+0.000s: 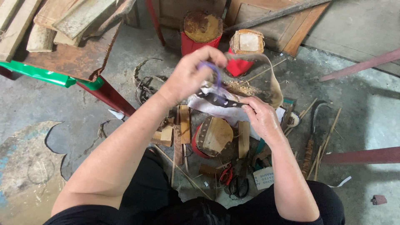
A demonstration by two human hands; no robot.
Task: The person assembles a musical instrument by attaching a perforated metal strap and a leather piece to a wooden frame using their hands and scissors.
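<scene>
Head view. Nearest the camera: black-clothed knees (175, 208), and between them on the concrete floor (366, 112) one pair of scissors (238, 186). Right hand (260, 114) pinches the end of one dark punched strip (218, 100). Left hand (191, 75), raised, fingers closed on one purple cord loop (214, 73) above the strip. Hands apart. One tan band (273, 79) arcs above the right hand. Two red-sided drums (202, 31) stand at the floor's far edge; one curved sickle (312, 129) lies right.
</scene>
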